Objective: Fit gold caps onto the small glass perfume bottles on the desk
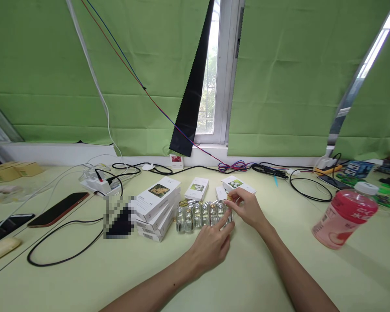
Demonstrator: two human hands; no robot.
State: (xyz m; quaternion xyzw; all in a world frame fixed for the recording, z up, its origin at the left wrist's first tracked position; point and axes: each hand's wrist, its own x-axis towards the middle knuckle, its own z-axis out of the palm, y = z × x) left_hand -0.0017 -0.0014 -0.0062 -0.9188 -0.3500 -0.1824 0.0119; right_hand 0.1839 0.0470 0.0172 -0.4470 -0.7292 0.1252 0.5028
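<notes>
Several small glass bottles point(197, 216) stand in rows at the middle of the table. My left hand point(212, 242) rests at their near right side, its index finger stretched out against the bottles and the other fingers curled. My right hand point(245, 207) pinches a small gold cap point(229, 198) at the right end of the rows. Whether that cap sits on a bottle is hidden. Gold and silver caps lie along the back of the bottles. Left of them is a stack of white boxes point(156, 197) with a flower picture on top.
White boxes point(196, 189) lie behind the bottles. A pink drink bottle point(344, 216) stands at the right. Phones point(58, 210), a power strip point(100, 184) and looping black cable are at the left. More cables run along the back edge.
</notes>
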